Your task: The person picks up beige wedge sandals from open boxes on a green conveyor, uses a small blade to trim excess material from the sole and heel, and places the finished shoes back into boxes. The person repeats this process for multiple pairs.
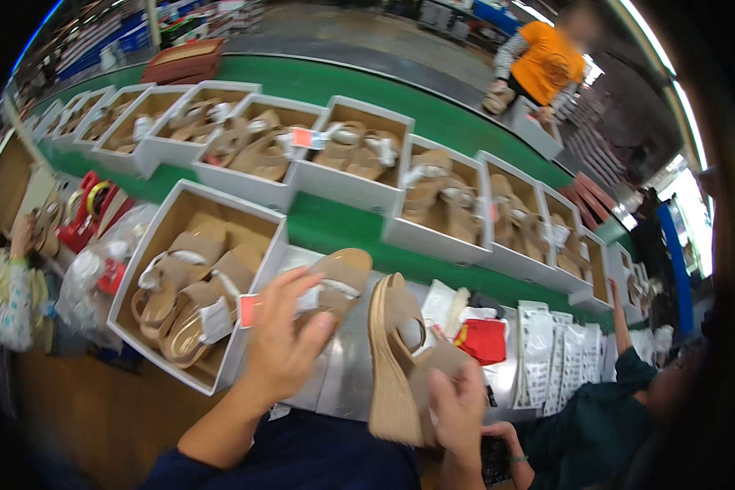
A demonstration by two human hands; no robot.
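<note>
Toward the middle of the bench, my left hand [282,335] has its fingers and thumb apart. It is right beside a beige sandal [349,265] with white tissue under its strap, and partly covers it; whether they touch is hard to tell. My right hand [459,408] grips a second beige sandal [392,376] by its strap end, its thick woven-look wedge sole turned to the left. White stuffing shows inside that sandal. To the left of my left hand stands an open white shoebox [257,314] holding a pair of similar sandals [196,302].
Open shoeboxes with sandals [351,184] line the green conveyor belt [318,77]. Right of the sandals lie a red pouch [482,340] and white printed sheets [535,355]. Co-workers are at the left, at the right [596,433] and across the belt [547,57].
</note>
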